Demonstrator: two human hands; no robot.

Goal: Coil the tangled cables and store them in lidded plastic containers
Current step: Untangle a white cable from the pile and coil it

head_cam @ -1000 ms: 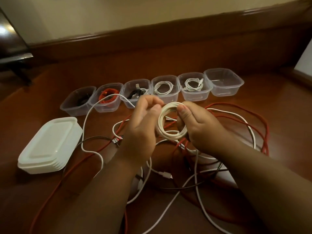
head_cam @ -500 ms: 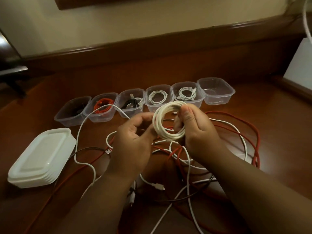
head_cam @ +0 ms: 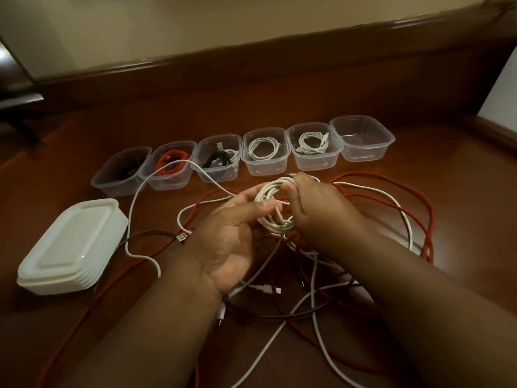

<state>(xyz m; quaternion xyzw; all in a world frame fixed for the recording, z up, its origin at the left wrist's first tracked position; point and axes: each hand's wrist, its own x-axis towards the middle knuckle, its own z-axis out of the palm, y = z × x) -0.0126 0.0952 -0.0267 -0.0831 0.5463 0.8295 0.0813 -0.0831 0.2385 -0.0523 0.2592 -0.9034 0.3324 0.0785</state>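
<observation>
My right hand (head_cam: 316,208) grips a coiled white cable (head_cam: 270,219) at its right side, thumb over the loops. My left hand (head_cam: 232,236) lies palm up beside the coil, its fingertips touching the loops from the left. Under both hands sprawls a tangle of loose cables: long red ones (head_cam: 428,225), white ones (head_cam: 134,208) and a dark one (head_cam: 148,235). Several clear plastic containers stand in a row behind; the rightmost container (head_cam: 363,141) holds nothing, the others hold coiled cables, such as a white coil (head_cam: 263,148) and a red coil (head_cam: 170,163).
A stack of white lids (head_cam: 70,247) lies at the left on the brown wooden surface (head_cam: 461,191). A raised wooden ledge (head_cam: 251,68) runs behind the containers. A white panel (head_cam: 500,88) stands at the far right.
My left hand has let go of the coil and turned palm up, fingers spread. My right hand keeps its hold on the coil. The view has shifted slightly.
</observation>
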